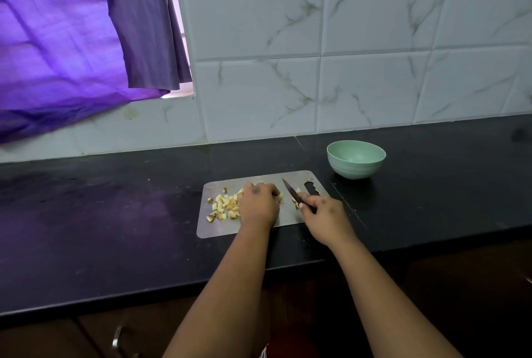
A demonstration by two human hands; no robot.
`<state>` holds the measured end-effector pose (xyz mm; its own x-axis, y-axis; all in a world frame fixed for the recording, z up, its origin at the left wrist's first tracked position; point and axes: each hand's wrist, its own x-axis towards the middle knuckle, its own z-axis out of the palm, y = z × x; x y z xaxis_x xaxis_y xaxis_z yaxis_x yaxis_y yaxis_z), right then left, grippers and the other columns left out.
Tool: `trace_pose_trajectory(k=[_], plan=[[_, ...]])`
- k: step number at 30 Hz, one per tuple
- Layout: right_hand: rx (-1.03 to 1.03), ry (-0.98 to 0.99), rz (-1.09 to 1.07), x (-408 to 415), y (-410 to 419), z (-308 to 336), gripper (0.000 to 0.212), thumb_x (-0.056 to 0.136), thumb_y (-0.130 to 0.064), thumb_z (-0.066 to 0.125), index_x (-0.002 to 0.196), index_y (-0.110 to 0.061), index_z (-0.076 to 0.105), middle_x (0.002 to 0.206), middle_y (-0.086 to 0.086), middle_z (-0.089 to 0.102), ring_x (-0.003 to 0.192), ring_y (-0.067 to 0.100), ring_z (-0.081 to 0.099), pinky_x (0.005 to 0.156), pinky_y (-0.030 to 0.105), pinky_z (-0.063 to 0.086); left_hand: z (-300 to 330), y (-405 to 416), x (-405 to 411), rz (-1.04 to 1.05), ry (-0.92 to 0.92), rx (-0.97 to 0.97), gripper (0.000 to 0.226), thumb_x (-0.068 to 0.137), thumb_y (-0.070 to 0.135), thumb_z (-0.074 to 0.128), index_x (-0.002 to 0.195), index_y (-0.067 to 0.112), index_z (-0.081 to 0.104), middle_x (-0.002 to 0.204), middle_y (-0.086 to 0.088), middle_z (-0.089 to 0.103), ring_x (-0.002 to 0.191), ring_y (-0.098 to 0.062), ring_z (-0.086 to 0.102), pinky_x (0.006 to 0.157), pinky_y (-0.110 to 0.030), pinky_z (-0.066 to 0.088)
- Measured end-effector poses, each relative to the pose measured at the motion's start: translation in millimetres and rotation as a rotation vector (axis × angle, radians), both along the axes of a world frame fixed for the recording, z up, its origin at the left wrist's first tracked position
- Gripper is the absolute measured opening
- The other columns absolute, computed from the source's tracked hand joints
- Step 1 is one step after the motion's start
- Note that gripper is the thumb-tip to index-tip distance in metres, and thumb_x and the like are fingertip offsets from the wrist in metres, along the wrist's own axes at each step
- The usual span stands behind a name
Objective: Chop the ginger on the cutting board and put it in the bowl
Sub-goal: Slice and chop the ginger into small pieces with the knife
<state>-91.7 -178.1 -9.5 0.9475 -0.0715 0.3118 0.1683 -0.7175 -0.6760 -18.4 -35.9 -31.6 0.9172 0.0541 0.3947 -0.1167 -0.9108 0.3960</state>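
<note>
**Ginger half diced on the board, knife in the right hand**

Nearest the camera, two bare forearms reach forward over the front edge of the black worktop (115, 242). Below that edge a metal cabinet handle (118, 339) shows at the bottom left.

The left hand (259, 205) lies palm down on the grey cutting board (218, 228), its fingers curled over ginger; a pale bit of it shows just past the fingertips, but how much the hand holds cannot be told. Just left of this hand, touching its side, lies a loose heap of chopped ginger (224, 206), small pale-yellow cubes with some brown skin, spread across the left half of the board.

The right hand (322, 211) grips the dark handle of a knife (290, 190), fingers wrapped round it. The blade points away and to the left, its tip raised over the middle of the board between the two hands. A few more ginger pieces (296, 199) lie by the blade, close to the right thumb. A cut-out grip hole (312, 188) sits near the board's right edge.

Beyond the board's far right corner, apart from it, a pale green bowl (356, 162) stands upright on the worktop; no ginger shows inside.

Behind runs a wall of white marbled tiles (374, 55), and at the upper left hangs a purple curtain (72, 41).
</note>
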Motion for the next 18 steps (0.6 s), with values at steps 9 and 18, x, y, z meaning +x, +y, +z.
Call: trace_pose_trajectory(k=[9, 18], plan=[[-0.157, 0.076, 0.037, -4.2, 8.7, 0.4, 0.034, 0.095, -0.020, 0.049, 0.127, -0.024, 0.061, 0.119, 0.003, 0.064, 0.109, 0.021, 0.058, 0.089, 0.025, 0.046, 7.5, -1.8, -4.7, 0.046, 0.048, 0.060, 0.021, 0.095, 0.029, 0.050, 0.105, 0.028, 0.069, 0.111, 0.000, 0.063, 0.111, -0.023, 0.044, 0.090, -0.038, 0.030], [-0.589, 0.397, 0.066, 17.0, 20.9, 55.1, 0.024, 0.084, -0.007, 0.044, 0.101, -0.012, 0.060, 0.100, 0.012, 0.060, 0.073, 0.026, 0.053, 0.057, 0.025, 0.039, 9.3, -1.5, -4.9, 0.080, 0.096, 0.047, 0.019, 0.094, 0.041, 0.054, 0.100, 0.029, 0.069, 0.105, 0.003, 0.066, 0.110, -0.021, 0.043, 0.085, -0.038, 0.028]])
